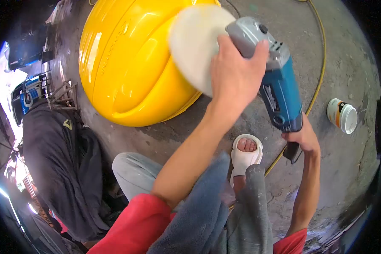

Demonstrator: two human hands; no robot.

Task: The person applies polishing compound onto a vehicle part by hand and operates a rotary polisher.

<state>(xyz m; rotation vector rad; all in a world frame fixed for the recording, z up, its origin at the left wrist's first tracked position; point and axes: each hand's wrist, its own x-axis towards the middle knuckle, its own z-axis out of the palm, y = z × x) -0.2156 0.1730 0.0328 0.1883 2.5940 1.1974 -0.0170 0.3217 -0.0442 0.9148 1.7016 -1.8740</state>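
A teal and grey power polisher (pixel 283 95) is held between my two hands. My left hand (pixel 239 70) is closed around its grey front head. Near the rear end, my right hand (pixel 305 133) grips the black handle. The polisher's round white pad (pixel 199 44) looks smeared, as if spinning. It overlaps the right side of a large glossy yellow moulded shell (pixel 131 63) with raised lettering; I cannot tell how firmly the two touch. The shell rests on the concrete floor, its top cut off by the frame edge.
A yellow cord (pixel 323 63) runs along the floor on the right, passing near my foot in a white clog (pixel 246 154). An open white tub (pixel 343 116) lies tipped at the right. Dark cloth (pixel 63 169) is draped at the left. A blue-grey towel (pixel 190 211) hangs before me.
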